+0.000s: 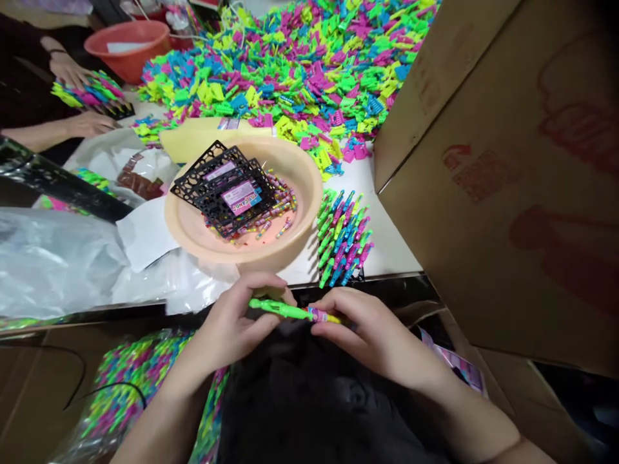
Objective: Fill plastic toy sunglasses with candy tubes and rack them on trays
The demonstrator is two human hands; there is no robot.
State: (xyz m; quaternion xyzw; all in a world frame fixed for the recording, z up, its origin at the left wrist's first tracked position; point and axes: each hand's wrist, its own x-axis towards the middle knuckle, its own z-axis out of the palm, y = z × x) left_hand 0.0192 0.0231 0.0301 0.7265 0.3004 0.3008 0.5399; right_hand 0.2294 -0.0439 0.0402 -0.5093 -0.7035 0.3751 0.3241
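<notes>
My left hand (pixel 236 319) grips a slim green plastic toy piece (pixel 280 310) near the table's front edge, over my lap. My right hand (pixel 367 328) pinches a small candy tube (pixel 322 316) with a pink and yellow wrapper at the green piece's right end. Just beyond my hands stands a beige bowl (pixel 309 177) holding black plastic grid cards (pixel 227 187) with pink labels and loose candy tubes. Right of the bowl lies a row of filled green, blue and pink pieces (pixel 343 235).
A huge heap of green, pink, blue and yellow plastic pieces (pixel 300 71) covers the far table. A big cardboard box (pixel 507 174) fills the right. Another person's hands (pixel 72 71) work with coloured pieces at far left by an orange basin (pixel 128 48). Clear plastic bags (pixel 53 258) lie left.
</notes>
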